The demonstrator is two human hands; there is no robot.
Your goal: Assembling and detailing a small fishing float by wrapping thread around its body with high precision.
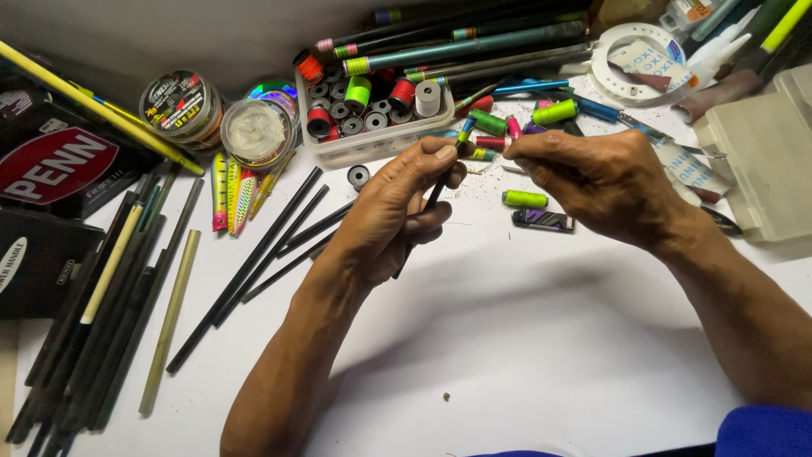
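Both hands are up over the white bench (524, 338), meeting just in front of the clear thread-spool tray (372, 140). The left hand (393, 211) is clenched around a thin dark rod (433, 199), thumb and forefinger pinching near its upper end, the shaft angling down past the palm — a grip that keeps the tip steady at eye line. The right hand (596, 182) comes in from the other side, fingertips pinched together right at that tip; whether they grip a thread or only the rod end, I cannot tell. Nearest the tray, loose spools lie within easy reach: a lime-green spool (524, 199) just below the right hand, a dark lighter (542, 220) beside it. Left of the tray sit two round line spools (220, 118) and a few bright fishing lures (233, 195) — and further left, dark rod blanks (110, 313) fanned out flat. Long wrapped rods (461, 42) rest across the tray's back edge.
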